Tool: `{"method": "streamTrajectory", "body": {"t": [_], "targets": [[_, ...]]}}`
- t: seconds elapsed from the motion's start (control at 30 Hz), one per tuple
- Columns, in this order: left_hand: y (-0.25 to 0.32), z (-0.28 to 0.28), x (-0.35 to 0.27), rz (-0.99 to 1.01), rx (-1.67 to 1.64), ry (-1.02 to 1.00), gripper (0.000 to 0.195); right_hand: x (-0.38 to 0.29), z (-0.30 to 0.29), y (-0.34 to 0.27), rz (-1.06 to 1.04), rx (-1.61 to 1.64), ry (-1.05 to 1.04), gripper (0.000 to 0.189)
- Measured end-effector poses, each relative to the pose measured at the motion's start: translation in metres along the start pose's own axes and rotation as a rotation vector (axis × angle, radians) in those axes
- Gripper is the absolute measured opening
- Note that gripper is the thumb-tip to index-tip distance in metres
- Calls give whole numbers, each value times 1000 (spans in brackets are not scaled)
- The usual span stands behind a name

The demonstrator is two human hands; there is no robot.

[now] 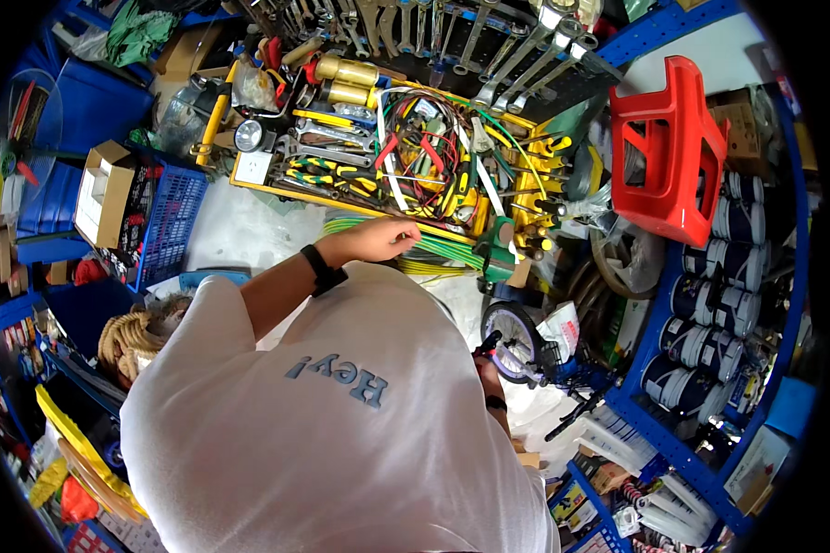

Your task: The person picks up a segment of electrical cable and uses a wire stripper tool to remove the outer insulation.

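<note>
Over the front of the tool tray, my left hand (380,239) is held with its fingers curled. Its palm is hidden, and nothing shows in it. The yellow-edged tool tray (304,198) holds wrenches, pliers, cutters and coiled wires. Below its front edge lie bundles of green and yellow cable (449,250), close to my left hand. My right hand (487,377) is low at my right side, partly hidden by my white shirt. It grips a small red-and-black object (485,351), too small to name.
Wrenches (526,62) hang on a board behind the tray. A red plastic stool (664,152) stands at right, above a small bicycle (515,342). Shelves of paint cans (705,339) line the right side. A blue crate (173,221) and coiled rope (128,339) are at left.
</note>
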State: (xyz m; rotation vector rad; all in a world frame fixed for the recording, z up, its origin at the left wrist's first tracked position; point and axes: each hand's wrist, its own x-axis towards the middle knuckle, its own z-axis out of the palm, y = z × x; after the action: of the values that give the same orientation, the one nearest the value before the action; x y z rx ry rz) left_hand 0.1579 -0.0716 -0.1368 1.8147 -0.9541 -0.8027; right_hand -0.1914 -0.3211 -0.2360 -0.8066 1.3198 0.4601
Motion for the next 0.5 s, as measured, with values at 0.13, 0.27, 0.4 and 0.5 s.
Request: {"method": "streamTrajectory", "body": {"t": [0.13, 0.27, 0.4, 0.5], "targets": [[4, 18, -9, -20, 7, 32, 15, 8, -24, -5, -22, 51, -139, 39], [24, 47, -20, -32, 22, 65, 14, 8, -40, 3, -79, 74, -190, 44], [42, 80, -44, -124, 31, 6, 16, 23, -76, 46, -17, 119, -180, 45], [50, 92, -76, -206, -11, -40, 18, 41, -100, 89, 91, 205, -131, 40]]}}
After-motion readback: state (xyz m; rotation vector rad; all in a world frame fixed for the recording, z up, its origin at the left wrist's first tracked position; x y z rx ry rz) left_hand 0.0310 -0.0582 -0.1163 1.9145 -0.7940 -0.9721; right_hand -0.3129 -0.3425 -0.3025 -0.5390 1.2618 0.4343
